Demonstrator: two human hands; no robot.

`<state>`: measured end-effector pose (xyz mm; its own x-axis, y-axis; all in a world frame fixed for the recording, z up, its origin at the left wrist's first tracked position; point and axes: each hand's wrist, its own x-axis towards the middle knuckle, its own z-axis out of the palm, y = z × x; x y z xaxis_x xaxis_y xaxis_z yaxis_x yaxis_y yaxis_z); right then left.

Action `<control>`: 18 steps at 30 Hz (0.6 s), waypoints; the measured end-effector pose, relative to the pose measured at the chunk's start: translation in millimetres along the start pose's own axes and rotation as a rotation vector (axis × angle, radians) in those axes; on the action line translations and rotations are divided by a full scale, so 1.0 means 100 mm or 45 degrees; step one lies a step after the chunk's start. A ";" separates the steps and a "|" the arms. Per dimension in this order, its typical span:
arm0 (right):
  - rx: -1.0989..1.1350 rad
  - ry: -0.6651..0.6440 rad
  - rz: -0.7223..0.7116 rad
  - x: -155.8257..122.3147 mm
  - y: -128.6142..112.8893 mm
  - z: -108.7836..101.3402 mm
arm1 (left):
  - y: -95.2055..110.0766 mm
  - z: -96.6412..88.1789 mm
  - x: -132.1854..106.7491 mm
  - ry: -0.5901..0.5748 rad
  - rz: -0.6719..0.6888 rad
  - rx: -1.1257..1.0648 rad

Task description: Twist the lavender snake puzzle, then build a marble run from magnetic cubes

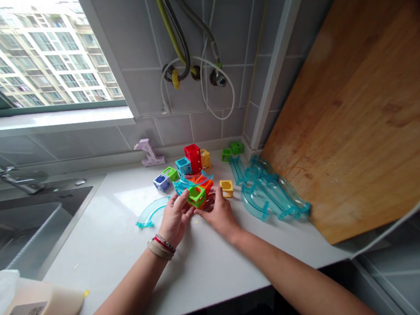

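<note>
Grip status: left hand (175,222) and right hand (218,213) are both closed fingertip-wise on the green cube (197,196), left on its left face, right on its right face. Cube sits low at the front of the cluster on the white desk (211,260), touching an orange piece (205,183) and a clear teal track section (186,183) just behind it. Can't tell whether it's seated on them or only butted against them. Reads as a fit-up step, so my take: hold the cube square by opposite faces, fingertips clear of the mating face, press straight in, no twist. Wrists resting on the desk would steady it; can't tell if they touch. Watch the neighbours: yellow cube (227,188) is just beside the right fingers, and the red stack (193,158) stands two high right behind the track and would likely tip from a shove. Blue cube (183,165), second green cube (170,173) and white-blue cube (161,182) sit in a row beyond the left hand, near. Loose teal curve (151,211) lies just left of the left hand, apart from it. Spare teal tracks (268,194) are piled to the right against the wooden board (357,115), well clear. Sink (25,227) is well apart on the left.
</note>
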<state>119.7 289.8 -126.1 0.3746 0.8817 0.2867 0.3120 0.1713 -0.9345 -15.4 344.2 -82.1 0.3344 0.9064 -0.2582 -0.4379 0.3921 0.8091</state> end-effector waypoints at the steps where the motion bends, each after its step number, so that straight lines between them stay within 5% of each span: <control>1: 0.002 -0.002 -0.004 0.00 -0.01 0.00 | 0.01 0.00 0.00 0.003 0.008 0.021; 7: -0.006 -0.143 -0.029 -0.05 -0.15 -0.05 | 0.13 -0.04 0.04 0.013 0.024 0.157; 18: -0.505 -0.233 -0.050 -0.03 -0.25 -0.16 | 0.20 -0.12 0.11 0.214 0.192 0.164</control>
<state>124.4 275.7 -99.9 0.2062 0.9473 0.2450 0.6476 0.0556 -0.7599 -30.1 363.7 -75.3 0.1253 0.9707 -0.2051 -0.3587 0.2370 0.9029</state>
